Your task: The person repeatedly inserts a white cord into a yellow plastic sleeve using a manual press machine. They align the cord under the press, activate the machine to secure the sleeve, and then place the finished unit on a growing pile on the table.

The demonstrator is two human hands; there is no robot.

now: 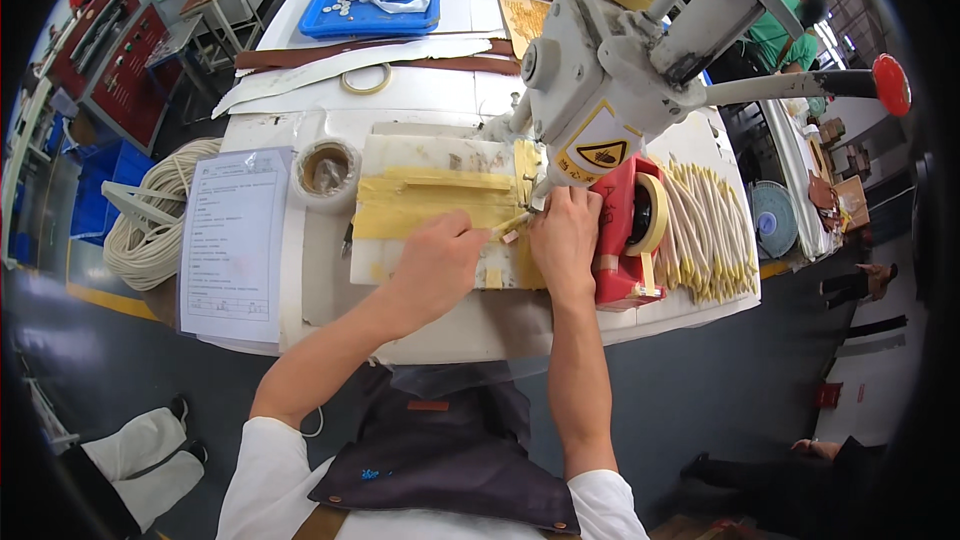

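White worktable (440, 96): left hand (436, 260) curled, right hand (565, 237) curled beside red dispenser (613, 230) (can't tell what's held).

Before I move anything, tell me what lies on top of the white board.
Yellow tape covers a wide band of the white board. Whatever lies directly beneath the left hand and right hand is hidden.

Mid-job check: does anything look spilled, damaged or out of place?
Nothing looks spilled. The white board looks worn, with greyish smudges above the wide yellow tape across it. The printed sheet at left also looks odd: it seems to overhang the table's edge.
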